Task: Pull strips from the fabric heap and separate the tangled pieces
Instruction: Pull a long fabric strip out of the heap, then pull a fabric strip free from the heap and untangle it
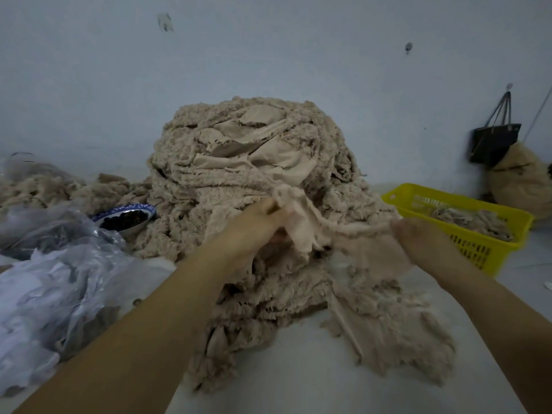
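Left of the heap, crumpled clear plastic bags [59, 264] lie on the white surface [298, 369]. A blue-and-white patterned bowl [125, 216] with dark contents sits between the bags and the heap, touching the heap's left foot.

The tall heap of beige fuzzy fabric strips [239, 150] stands in the middle against the pale wall, and loose pieces spill from it toward the person. At the heap's near face the left hand [257, 228] is curled tightly, gripping a bunched beige piece with a smooth backing [301, 228] that is still joined to the heap. From that bunch a thin beige fuzzy strip [352, 227] runs taut across the heap's front to the right hand [418, 237]. The right hand's fingers are curled round the strip's far end, and more fluffy fabric hangs blurred beneath it.

Right of the heap, just beyond the right hand, a yellow slotted plastic basket [484, 252] holds a few beige strips. Farther right, a black handbag [493, 141] hangs on the wall above a tan sack [519, 180].
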The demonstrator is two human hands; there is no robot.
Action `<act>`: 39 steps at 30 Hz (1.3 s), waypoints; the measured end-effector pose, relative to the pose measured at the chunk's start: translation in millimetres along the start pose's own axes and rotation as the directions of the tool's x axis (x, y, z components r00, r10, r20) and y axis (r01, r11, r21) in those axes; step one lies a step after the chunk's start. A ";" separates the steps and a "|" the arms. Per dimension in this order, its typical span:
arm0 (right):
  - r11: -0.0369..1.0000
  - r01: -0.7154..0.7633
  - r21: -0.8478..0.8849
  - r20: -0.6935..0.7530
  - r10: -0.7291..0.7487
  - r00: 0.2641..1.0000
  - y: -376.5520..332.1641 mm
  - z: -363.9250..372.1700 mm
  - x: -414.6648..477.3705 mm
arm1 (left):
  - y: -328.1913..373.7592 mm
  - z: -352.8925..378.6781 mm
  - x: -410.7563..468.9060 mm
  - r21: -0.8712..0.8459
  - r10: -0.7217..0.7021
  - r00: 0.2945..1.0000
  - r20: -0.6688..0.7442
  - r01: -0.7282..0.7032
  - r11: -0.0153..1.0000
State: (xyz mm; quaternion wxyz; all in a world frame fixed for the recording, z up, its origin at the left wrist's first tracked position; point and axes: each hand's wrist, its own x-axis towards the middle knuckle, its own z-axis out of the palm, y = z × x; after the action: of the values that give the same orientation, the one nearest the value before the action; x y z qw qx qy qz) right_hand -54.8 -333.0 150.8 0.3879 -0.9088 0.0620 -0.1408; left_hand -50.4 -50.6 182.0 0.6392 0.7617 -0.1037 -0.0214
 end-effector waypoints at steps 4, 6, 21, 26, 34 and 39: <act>0.910 0.102 -0.402 0.522 0.135 0.842 19.6 15.2 -22.9 | -12.0 2.9 -1.0 0.514 0.032 0.994 0.101 -0.080 0.854; 0.841 0.250 -0.479 0.572 0.083 0.816 25.9 31.4 -31.1 | -22.3 1.3 -1.2 0.625 -0.011 0.987 0.159 -0.092 0.775; 0.828 -0.157 0.539 -0.135 0.269 0.954 17.3 32.8 1.5 | -20.3 -3.2 3.4 0.011 -0.057 0.960 -0.273 0.062 0.998; 0.978 0.063 0.199 0.052 -0.075 0.996 -15.7 69.4 -33.0 | -6.6 -5.0 10.5 -0.243 -0.066 0.969 -0.239 0.006 0.970; 0.972 -0.016 -0.233 0.481 0.129 0.867 7.2 43.7 -38.3 | -36.2 1.7 0.8 0.043 -0.137 0.985 -0.102 0.142 0.989; 0.955 0.234 -0.182 0.140 -0.211 0.968 -0.7 53.3 -34.0 | -24.7 6.3 -0.4 -0.133 -0.120 0.989 -0.092 0.107 0.985</act>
State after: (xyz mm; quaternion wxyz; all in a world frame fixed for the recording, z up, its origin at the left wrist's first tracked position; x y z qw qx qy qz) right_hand -71.0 -288.4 109.0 0.2805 -0.9507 -0.0503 -0.1225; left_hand -48.6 -52.7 156.6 0.6887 0.7241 -0.0267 -0.0264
